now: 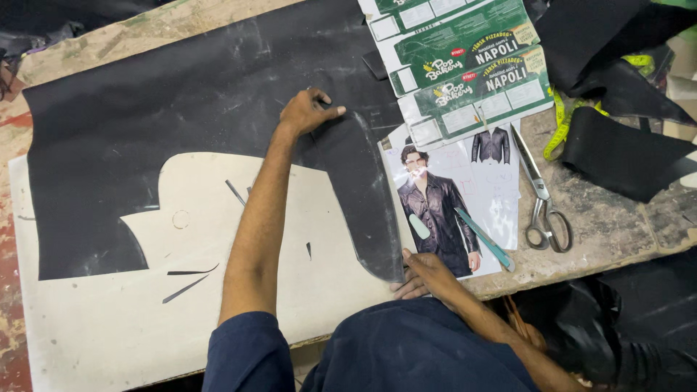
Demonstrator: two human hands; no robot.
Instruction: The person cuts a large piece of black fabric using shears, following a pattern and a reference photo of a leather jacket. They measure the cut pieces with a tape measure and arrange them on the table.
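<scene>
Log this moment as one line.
left hand: pressing black leather | right hand: on leather's near edge | cream pattern beneath | scissors idle

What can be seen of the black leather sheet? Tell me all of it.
The black leather sheet lies flat on the worn workbench, matte, scuffed and chalk-smudged. A cream pattern piece covers its lower part. One long, rounded tongue of it runs down towards the bench edge. The left hand presses its top; the right hand rests at the tongue's lower tip, beside a printed jacket photo.

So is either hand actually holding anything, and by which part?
Nothing gripped. Left hand presses flat on the black leather; right hand rests on its lower tip.
</scene>
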